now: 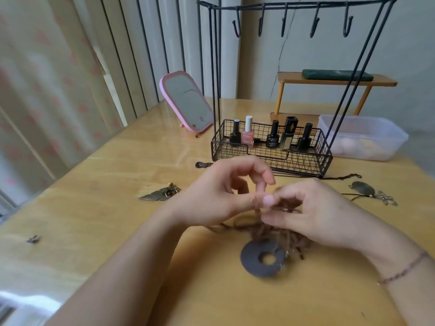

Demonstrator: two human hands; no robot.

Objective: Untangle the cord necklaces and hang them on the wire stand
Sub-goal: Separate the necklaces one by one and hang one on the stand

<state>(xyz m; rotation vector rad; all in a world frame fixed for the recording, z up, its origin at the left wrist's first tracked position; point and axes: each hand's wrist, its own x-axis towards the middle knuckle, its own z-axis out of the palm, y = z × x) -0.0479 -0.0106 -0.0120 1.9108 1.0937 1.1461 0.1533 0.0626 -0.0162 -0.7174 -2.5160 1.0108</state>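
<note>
Head view showed the left hand (219, 196) and right hand (313, 215) each with a pinching grip on the brown cords (277, 234), lifted off the desk (117, 172) before the wire stand (270, 142), likely to loosen a knot.

Both hands (270, 203) in tangled cord (277, 231) (brown)

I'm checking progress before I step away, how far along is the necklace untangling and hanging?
Done: nothing is hung; the wire stand's hooks are bare. In hand: the left hand and right hand pinch the knotted brown cords above the dark ring pendant. Left: freeing that tangle, then hanging it along with the leaf pendant and oval pendant lying on the table.
</note>
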